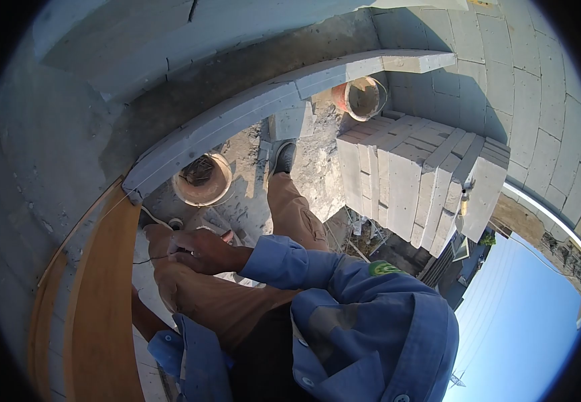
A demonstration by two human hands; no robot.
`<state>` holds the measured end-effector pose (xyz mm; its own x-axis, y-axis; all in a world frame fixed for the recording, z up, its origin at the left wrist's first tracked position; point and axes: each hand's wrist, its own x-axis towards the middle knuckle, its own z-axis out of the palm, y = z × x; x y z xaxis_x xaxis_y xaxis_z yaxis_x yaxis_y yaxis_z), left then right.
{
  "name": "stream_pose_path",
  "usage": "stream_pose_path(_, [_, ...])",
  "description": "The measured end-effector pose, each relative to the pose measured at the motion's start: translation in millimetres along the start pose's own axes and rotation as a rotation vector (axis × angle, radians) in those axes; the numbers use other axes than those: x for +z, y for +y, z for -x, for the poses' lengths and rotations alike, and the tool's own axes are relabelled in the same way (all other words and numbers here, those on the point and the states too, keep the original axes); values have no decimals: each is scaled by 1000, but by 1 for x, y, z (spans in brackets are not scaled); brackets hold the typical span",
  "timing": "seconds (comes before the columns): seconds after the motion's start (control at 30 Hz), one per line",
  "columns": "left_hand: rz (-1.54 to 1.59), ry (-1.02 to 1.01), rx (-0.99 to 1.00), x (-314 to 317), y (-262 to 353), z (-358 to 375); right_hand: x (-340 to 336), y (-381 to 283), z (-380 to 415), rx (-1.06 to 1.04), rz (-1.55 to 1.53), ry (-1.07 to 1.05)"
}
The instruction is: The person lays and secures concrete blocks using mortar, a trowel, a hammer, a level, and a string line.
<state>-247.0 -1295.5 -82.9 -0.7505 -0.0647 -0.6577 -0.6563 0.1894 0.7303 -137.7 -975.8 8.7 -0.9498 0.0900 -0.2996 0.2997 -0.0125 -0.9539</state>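
My right hand [200, 251] is above my bent knee in the blue-cuffed sleeve, its fingers closed in a pinch. A thin dark string [148, 260] runs from the fingers towards the wooden board [103, 301] on the left. My left forearm [144, 313] reaches to the edge of that board, and the left hand itself is hidden behind it. A row of pale blocks [223, 127] curves along in front of me, with a thin light line [190, 136] stretched along its top.
A bucket [203, 194] with dark contents stands near the block row; another bucket [364, 99] is farther right. Stacked blocks [404, 174] rise at the right, with a trowel [464, 203] resting on them. A block wall [538, 100] stands beyond. Rubble [364, 234] lies by the stack.
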Motion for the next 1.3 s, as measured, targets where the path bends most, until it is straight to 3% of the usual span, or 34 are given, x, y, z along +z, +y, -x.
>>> stream_pose_path(0.27, [80, 79, -10, 20, 33, 25, -1, 4, 3, 54, 55, -37])
stream_pose_path(0.3, [115, 71, -18, 28, 39, 23, -3, 0, 3, 135, 35, -53])
stream_pose_path(0.77, [335, -74, -172, 77, 88, 5, -11, -5, -9, 105, 89, -48])
stream_pose_path(1.0, [346, -83, -203, 79, 95, 8, -24, -21, -76, 128, 92, -34])
stream_pose_path(1.1, [348, -97, -214, 80, 96, 9, -20, -37, -120, 106, 240, -150])
stream_pose_path(1.17, [344, -102, -220, 81, 97, 7, -11, -36, -141, -127, 394, -204])
stream_pose_path(1.3, [335, -109, -218, 84, 100, -1, 6, -35, -162, 17, 366, -260])
